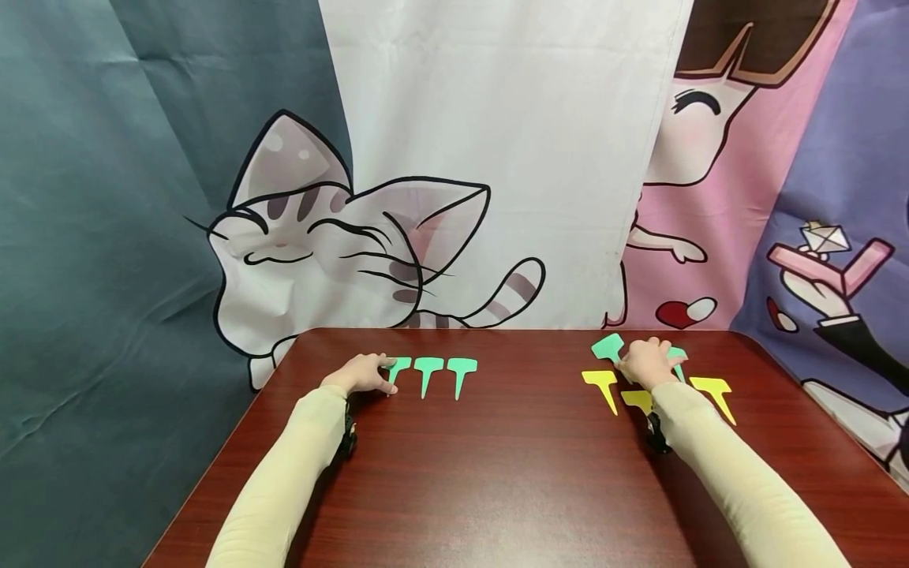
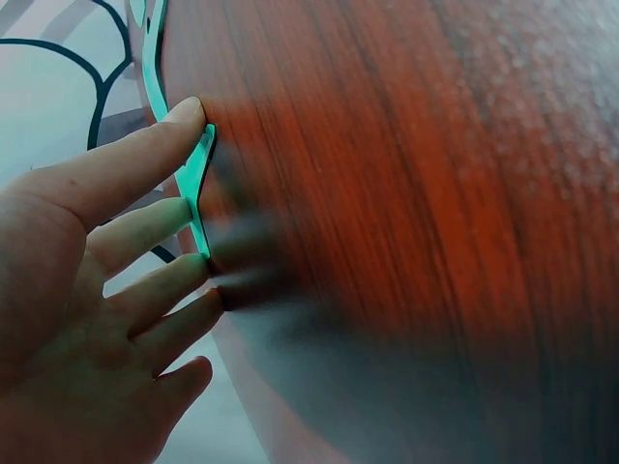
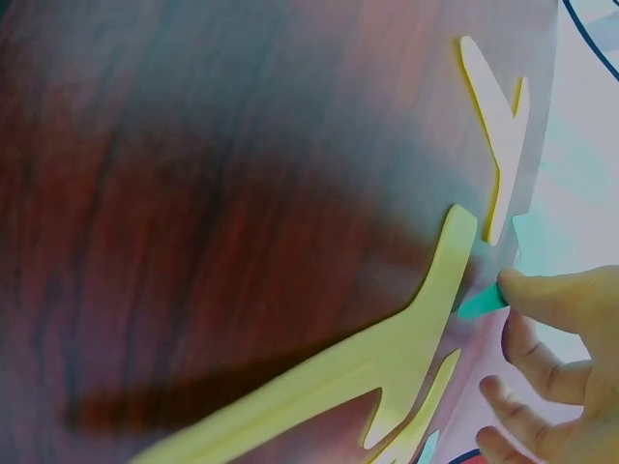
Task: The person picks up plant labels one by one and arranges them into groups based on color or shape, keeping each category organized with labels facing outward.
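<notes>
Near the back left of the table, my left hand (image 1: 364, 373) touches the leftmost of three green T-shaped plant labels (image 1: 402, 364). Its thumb and fingers are spread, fairly straight, along that flat label's edge in the left wrist view. Right of it lie a second green label (image 1: 428, 365) and a third (image 1: 462, 367), stems toward me. My right hand (image 1: 648, 361) pinches the stem of a green label (image 1: 607, 347) at the back right; the pointed tip (image 3: 482, 301) shows beyond the thumb. Another green label (image 1: 677, 356) sits partly behind this hand.
Around my right hand lie three yellow labels: one at the left (image 1: 602, 379), one partly hidden by the wrist (image 1: 639, 400), one at the right (image 1: 713, 386). The dark red wooden table (image 1: 490, 465) ends at a cartoon-printed cloth (image 1: 568, 158).
</notes>
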### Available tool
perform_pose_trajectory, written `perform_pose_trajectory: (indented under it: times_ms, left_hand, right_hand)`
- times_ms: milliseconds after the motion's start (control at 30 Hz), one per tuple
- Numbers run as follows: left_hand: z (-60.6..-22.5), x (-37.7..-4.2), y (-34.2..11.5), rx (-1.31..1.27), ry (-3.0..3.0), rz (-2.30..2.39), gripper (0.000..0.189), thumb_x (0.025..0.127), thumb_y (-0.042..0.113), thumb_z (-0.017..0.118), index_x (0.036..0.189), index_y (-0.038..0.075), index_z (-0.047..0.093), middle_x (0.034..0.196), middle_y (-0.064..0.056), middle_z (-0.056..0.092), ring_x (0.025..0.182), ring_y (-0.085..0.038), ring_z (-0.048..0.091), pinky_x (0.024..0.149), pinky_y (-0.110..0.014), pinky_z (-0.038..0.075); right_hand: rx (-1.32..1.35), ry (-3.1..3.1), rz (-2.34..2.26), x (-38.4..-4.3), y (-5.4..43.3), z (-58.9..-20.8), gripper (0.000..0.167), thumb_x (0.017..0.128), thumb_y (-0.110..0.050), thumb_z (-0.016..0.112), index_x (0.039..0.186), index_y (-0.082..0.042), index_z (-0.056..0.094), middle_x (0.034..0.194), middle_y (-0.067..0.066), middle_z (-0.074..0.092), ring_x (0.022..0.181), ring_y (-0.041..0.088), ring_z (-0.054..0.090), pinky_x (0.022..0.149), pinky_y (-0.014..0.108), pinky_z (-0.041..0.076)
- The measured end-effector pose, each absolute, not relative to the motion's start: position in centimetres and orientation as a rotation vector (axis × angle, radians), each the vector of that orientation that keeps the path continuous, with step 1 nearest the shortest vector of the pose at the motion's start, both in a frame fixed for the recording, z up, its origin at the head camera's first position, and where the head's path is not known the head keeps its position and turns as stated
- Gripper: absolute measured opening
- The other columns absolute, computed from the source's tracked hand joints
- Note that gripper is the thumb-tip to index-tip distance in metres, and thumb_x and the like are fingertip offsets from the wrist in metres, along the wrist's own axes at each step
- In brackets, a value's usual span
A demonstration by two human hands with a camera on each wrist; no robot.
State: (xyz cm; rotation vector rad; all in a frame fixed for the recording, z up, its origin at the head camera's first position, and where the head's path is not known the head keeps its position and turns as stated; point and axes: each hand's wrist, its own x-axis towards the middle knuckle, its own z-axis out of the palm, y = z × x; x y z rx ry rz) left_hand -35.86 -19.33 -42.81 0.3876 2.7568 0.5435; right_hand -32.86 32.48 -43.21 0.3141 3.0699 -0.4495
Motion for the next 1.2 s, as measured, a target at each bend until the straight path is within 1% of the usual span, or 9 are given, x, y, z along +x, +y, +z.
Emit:
perform_pose_trajectory:
  times_ms: [167, 300, 467, 567, 700, 800, 933, 1067, 1200]
  left_hand:
    - [-42.72, -35.73, -19.25, 0.391, 2.755, 0.535, 0.070, 0.084, 0.029, 0.072, 0.145, 0.013, 0.041, 0.155, -0.019, 0.024, 0.141, -0.042, 0.020, 0.109, -0.056, 0.030]
    - [-42.81, -35.85, -19.30, 0.390, 2.763, 0.528, 0.071, 0.083, 0.029, 0.073, 0.145, 0.013, 0.042, 0.154, -0.019, 0.025, 0.141, -0.043, 0.020, 0.109, -0.055, 0.030]
    - [-43.01, -35.94, -19.40, 0.384, 2.760, 0.560, 0.070, 0.083, 0.027, 0.074, 0.144, 0.014, 0.043, 0.154, -0.019, 0.026, 0.142, -0.041, 0.020, 0.110, -0.054, 0.030]
    - [-43.10, -35.94, -19.42, 0.380, 2.761, 0.567, 0.070, 0.083, 0.027, 0.074, 0.144, 0.014, 0.044, 0.154, -0.019, 0.026, 0.142, -0.041, 0.020, 0.110, -0.054, 0.030]
    - [-43.11, -35.94, -19.40, 0.385, 2.772, 0.544, 0.069, 0.083, 0.029, 0.073, 0.144, 0.014, 0.044, 0.154, -0.018, 0.026, 0.142, -0.041, 0.021, 0.109, -0.055, 0.030]
    - [-43.16, -35.95, -19.36, 0.389, 2.777, 0.533, 0.069, 0.083, 0.029, 0.073, 0.144, 0.014, 0.044, 0.154, -0.018, 0.027, 0.141, -0.042, 0.021, 0.109, -0.055, 0.031]
    - [-43.20, -35.98, -19.33, 0.392, 2.772, 0.531, 0.070, 0.083, 0.030, 0.073, 0.144, 0.014, 0.044, 0.154, -0.018, 0.027, 0.142, -0.041, 0.021, 0.109, -0.055, 0.031]
    - [-43.18, -35.97, -19.32, 0.384, 2.763, 0.553, 0.070, 0.083, 0.029, 0.074, 0.144, 0.013, 0.044, 0.154, -0.018, 0.026, 0.142, -0.041, 0.021, 0.110, -0.054, 0.030]
    - [-43.13, -35.86, -19.35, 0.377, 2.759, 0.573, 0.070, 0.083, 0.027, 0.074, 0.144, 0.013, 0.044, 0.154, -0.019, 0.026, 0.142, -0.041, 0.021, 0.110, -0.054, 0.030]
  right_hand:
    - [0.228, 3.099, -0.454, -32.70, 32.47, -43.30, 0.025, 0.089, -0.025, 0.062, 0.081, -0.004, 0.072, 0.114, 0.041, 0.037, 0.114, 0.059, 0.021, 0.089, 0.082, 0.012]
    - [0.203, 3.107, -0.450, -32.72, 32.47, -43.32, 0.025, 0.089, -0.023, 0.061, 0.076, -0.004, 0.071, 0.116, 0.042, 0.036, 0.115, 0.060, 0.020, 0.090, 0.082, 0.009]
    - [0.153, 3.115, -0.435, -32.66, 32.56, -43.29, 0.023, 0.088, -0.018, 0.058, 0.071, -0.006, 0.068, 0.111, 0.040, 0.038, 0.112, 0.058, 0.022, 0.090, 0.083, 0.006]
    - [0.120, 3.128, -0.422, -32.56, 32.55, -43.28, 0.022, 0.087, -0.016, 0.056, 0.071, -0.006, 0.067, 0.108, 0.039, 0.039, 0.110, 0.058, 0.023, 0.090, 0.083, 0.005]
    - [0.097, 3.151, -0.400, -32.42, 32.49, -43.33, 0.022, 0.088, -0.017, 0.057, 0.073, -0.005, 0.067, 0.110, 0.040, 0.040, 0.112, 0.059, 0.023, 0.092, 0.084, 0.003]
    - [0.085, 3.158, -0.396, -32.33, 32.53, -43.32, 0.022, 0.089, -0.018, 0.058, 0.078, -0.003, 0.069, 0.112, 0.041, 0.040, 0.113, 0.060, 0.023, 0.092, 0.084, 0.002]
    - [0.073, 3.163, -0.427, -32.32, 32.59, -43.32, 0.021, 0.089, -0.021, 0.060, 0.082, -0.005, 0.072, 0.114, 0.040, 0.042, 0.114, 0.059, 0.024, 0.091, 0.085, 0.002]
    - [0.060, 3.176, -0.486, -32.40, 32.47, -43.33, 0.021, 0.089, -0.022, 0.061, 0.078, -0.007, 0.072, 0.113, 0.037, 0.045, 0.114, 0.059, 0.025, 0.090, 0.085, 0.002]
    - [0.025, 3.190, -0.538, -32.44, 32.16, -43.33, 0.020, 0.089, -0.021, 0.062, 0.076, -0.007, 0.069, 0.111, 0.035, 0.047, 0.114, 0.060, 0.026, 0.090, 0.085, 0.002]
